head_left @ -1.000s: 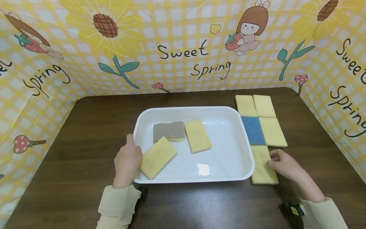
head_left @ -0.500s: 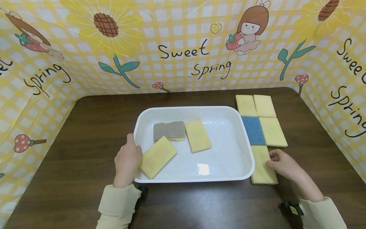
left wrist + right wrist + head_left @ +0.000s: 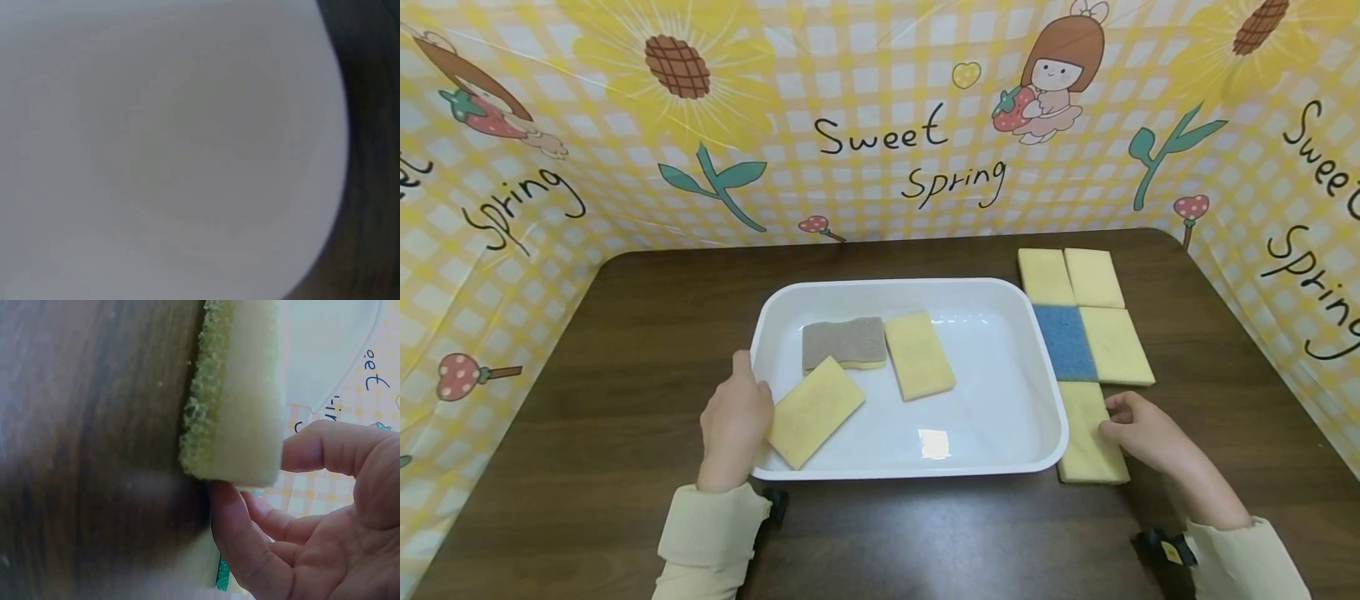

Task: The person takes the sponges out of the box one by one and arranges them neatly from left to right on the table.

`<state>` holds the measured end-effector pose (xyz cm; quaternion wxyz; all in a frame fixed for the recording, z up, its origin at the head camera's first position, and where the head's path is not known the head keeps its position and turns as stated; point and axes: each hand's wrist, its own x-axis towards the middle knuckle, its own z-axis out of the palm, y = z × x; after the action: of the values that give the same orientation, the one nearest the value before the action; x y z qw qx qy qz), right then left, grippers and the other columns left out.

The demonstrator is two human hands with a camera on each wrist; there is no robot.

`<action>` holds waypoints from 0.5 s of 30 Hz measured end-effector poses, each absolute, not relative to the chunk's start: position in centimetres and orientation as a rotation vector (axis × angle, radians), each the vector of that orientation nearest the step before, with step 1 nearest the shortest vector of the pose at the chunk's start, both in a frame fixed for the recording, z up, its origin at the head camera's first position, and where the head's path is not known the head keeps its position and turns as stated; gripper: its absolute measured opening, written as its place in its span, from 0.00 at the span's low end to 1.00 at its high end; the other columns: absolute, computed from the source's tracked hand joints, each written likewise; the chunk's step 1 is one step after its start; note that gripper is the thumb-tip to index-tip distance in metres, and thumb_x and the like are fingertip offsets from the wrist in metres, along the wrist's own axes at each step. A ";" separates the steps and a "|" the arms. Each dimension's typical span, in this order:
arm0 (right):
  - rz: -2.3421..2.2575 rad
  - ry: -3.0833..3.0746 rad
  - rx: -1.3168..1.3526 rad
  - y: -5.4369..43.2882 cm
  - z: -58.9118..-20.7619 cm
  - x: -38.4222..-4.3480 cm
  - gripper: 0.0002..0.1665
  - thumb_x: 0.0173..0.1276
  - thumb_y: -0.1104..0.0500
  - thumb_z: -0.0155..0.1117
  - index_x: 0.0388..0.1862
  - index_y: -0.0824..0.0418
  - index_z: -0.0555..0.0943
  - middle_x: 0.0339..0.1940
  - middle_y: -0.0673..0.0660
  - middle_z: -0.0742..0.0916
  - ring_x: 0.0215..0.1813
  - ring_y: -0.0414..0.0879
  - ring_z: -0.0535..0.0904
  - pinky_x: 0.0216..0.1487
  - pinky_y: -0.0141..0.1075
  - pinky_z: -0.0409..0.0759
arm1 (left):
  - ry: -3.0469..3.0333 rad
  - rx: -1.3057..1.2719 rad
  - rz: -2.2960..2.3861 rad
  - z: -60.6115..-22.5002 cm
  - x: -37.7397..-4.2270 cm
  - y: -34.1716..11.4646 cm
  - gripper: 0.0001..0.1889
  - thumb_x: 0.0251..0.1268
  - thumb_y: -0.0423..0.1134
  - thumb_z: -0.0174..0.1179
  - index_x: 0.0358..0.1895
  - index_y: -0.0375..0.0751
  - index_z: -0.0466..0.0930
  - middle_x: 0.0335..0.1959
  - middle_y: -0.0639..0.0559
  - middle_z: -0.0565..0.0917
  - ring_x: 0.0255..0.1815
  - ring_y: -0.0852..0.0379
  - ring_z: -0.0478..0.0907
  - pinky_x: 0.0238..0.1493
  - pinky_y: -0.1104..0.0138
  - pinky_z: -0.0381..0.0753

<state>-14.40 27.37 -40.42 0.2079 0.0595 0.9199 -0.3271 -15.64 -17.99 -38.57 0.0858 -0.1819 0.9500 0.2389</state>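
Observation:
A white tray (image 3: 1000, 383) stands mid-table, and my left hand (image 3: 736, 425) grips its left rim. Inside lie a grey-topped sponge (image 3: 844, 340), an upright-lying yellow sponge (image 3: 919, 357) and a slanted yellow sponge (image 3: 817, 412) against the near left corner. Beyond the tray's right side, my right hand (image 3: 1150, 429) pinches the right edge of the nearest yellow sponge (image 3: 1082, 442), which lies on the table. The right wrist view shows thumb and forefinger at that sponge's edge (image 3: 250, 400). Only the blurred tray wall (image 3: 219, 137) fills the left wrist view; the hand is out of it.
Behind the held sponge, several sponges lie flat edge to edge: a blue one (image 3: 1066, 342) and yellow ones (image 3: 1116, 346). They sit close along the tray's right rim. A patterned yellow checked cloth (image 3: 880, 108) rises behind the dark wooden table (image 3: 625, 375).

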 end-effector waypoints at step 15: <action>-0.906 2.574 0.169 27.4 -40.4 -14.2 0.32 0.65 0.60 0.53 0.60 0.81 0.60 0.45 0.77 0.79 0.40 0.53 0.79 0.38 0.40 0.76 | 2.840 -0.536 0.707 -38.5 -15.6 -18.0 0.24 0.72 0.36 0.42 0.67 0.33 0.53 0.41 0.28 0.80 0.25 0.46 0.75 0.20 0.63 0.67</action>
<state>-14.24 27.40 -40.35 0.2024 0.0604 0.9220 -0.3245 -15.64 -18.00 -38.55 0.0829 -0.1795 0.9513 0.2367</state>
